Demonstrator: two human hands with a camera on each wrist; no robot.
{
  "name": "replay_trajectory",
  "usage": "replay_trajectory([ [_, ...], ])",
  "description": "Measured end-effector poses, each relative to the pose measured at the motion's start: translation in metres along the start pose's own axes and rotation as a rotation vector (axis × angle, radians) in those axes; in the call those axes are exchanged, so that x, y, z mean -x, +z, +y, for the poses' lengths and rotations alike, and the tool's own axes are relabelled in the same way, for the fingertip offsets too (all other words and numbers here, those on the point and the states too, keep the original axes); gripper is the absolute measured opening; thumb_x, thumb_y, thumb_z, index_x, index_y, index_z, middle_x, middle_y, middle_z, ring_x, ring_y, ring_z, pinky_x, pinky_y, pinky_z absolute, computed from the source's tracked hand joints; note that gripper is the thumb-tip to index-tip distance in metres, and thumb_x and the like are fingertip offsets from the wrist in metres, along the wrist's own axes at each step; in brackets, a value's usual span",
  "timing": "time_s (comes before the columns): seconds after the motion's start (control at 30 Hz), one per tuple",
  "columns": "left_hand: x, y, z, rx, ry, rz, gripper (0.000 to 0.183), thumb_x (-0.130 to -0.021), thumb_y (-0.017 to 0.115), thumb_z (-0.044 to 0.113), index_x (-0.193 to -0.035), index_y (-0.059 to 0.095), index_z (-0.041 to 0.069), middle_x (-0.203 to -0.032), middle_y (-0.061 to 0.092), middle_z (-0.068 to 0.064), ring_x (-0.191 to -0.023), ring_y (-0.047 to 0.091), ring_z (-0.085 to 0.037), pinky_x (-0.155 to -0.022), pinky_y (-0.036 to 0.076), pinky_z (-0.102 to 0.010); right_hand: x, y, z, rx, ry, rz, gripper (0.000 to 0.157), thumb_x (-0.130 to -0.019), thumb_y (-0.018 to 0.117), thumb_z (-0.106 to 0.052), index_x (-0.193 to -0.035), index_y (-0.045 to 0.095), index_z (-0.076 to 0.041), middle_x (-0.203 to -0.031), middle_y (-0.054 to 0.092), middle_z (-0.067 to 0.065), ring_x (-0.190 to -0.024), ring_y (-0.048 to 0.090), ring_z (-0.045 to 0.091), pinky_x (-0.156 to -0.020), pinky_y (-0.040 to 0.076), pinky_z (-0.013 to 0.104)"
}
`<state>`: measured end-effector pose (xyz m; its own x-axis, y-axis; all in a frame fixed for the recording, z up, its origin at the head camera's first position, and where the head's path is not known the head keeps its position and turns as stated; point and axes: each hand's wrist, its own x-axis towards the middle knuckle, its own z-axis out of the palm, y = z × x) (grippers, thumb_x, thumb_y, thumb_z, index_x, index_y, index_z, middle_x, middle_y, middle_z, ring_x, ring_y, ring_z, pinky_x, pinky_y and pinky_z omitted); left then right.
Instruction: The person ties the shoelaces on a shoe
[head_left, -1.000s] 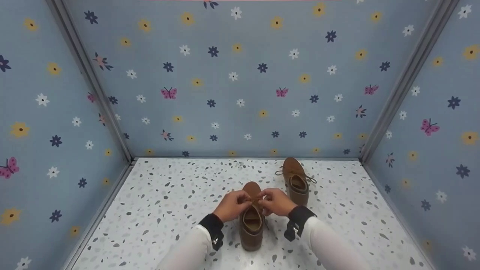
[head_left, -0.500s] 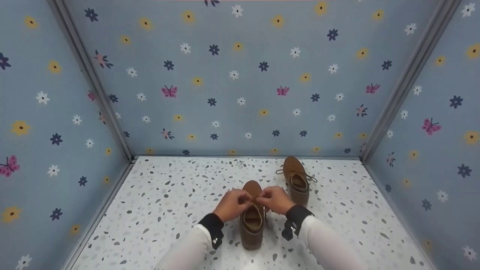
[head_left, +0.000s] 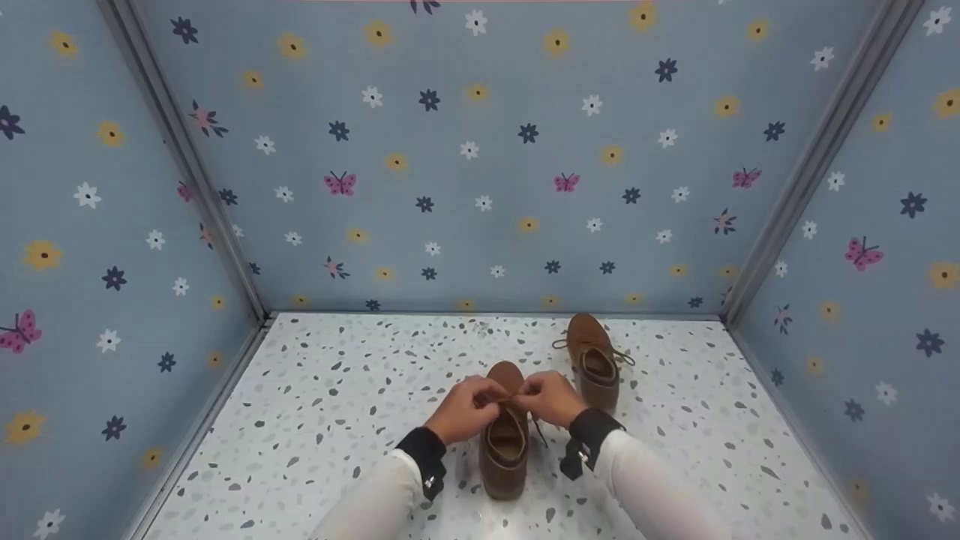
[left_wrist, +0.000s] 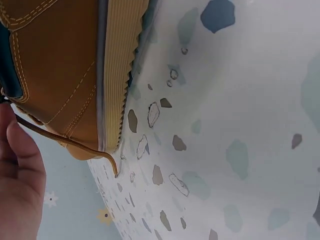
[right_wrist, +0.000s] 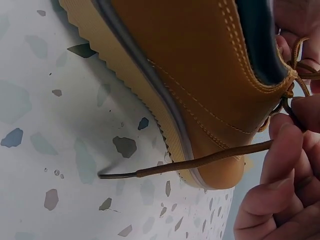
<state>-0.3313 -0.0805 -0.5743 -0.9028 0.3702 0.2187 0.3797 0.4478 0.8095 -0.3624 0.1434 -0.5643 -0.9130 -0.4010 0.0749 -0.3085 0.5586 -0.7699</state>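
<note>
A brown lace-up shoe point(head_left: 504, 476) stands on the speckled surface, toe pointing away from me. My left hand point(head_left: 465, 409) and right hand point(head_left: 553, 397) meet over its lacing, fingertips close together. Each pinches part of the brown shoelace point(right_wrist: 210, 159). In the right wrist view, loops of lace show at the tongue between the two hands, and one lace end hangs from the right fingers point(right_wrist: 287, 150) down past the sole. Another lace end point(left_wrist: 65, 139) trails beside the shoe in the left wrist view, near the left thumb point(left_wrist: 25, 145). The hands partly hide the knot.
The matching brown shoe point(head_left: 586, 336) stands behind and to the right, its laces in a bow. Blue floral panels with a back wall point(head_left: 480, 180) and grey corner posts point(head_left: 817, 150) enclose the white speckled surface point(head_left: 337, 390).
The right hand has shifted slightly left and up, so the fingertips are closer together over the lacing. A lace end now hangs out at the shoe's right side. The other shoe stays put.
</note>
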Motion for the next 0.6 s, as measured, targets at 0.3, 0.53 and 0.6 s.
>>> replay_trajectory([
  [0.3,-0.007,0.000,0.001,0.135,-0.082,-0.029,0.035,-0.104,0.044,0.010,-0.108,0.079,0.015,-0.112,0.074,-0.006,-0.102,0.067,-0.016,-0.089,0.055,-0.033,0.001,-0.001,0.003,-0.013,-0.014,0.001,0.016,-0.093,0.076,-0.017,-0.078,0.076,-0.009,-0.067,0.066,-0.004,-0.055,0.056,0.004,-0.055,0.045,0.021],
  [0.53,-0.013,0.005,0.003,0.162,-0.190,0.029,0.011,-0.104,0.062,0.016,-0.106,0.070,0.009,-0.103,0.072,-0.006,-0.088,0.064,-0.010,-0.079,0.054,-0.029,0.003,0.000,0.002,-0.007,-0.010,0.009,0.019,-0.093,0.078,-0.022,-0.076,0.076,-0.013,-0.068,0.067,-0.004,-0.057,0.058,0.007,-0.055,0.047,0.024],
  [0.6,-0.015,0.006,0.003,0.153,-0.205,0.028,0.010,-0.103,0.065,0.017,-0.104,0.070,0.008,-0.098,0.071,-0.005,-0.082,0.063,-0.010,-0.075,0.054,-0.028,0.003,-0.001,0.002,-0.007,-0.005,0.003,0.018,-0.094,0.077,-0.022,-0.077,0.076,-0.014,-0.069,0.068,-0.004,-0.058,0.059,0.009,-0.055,0.047,0.024],
])
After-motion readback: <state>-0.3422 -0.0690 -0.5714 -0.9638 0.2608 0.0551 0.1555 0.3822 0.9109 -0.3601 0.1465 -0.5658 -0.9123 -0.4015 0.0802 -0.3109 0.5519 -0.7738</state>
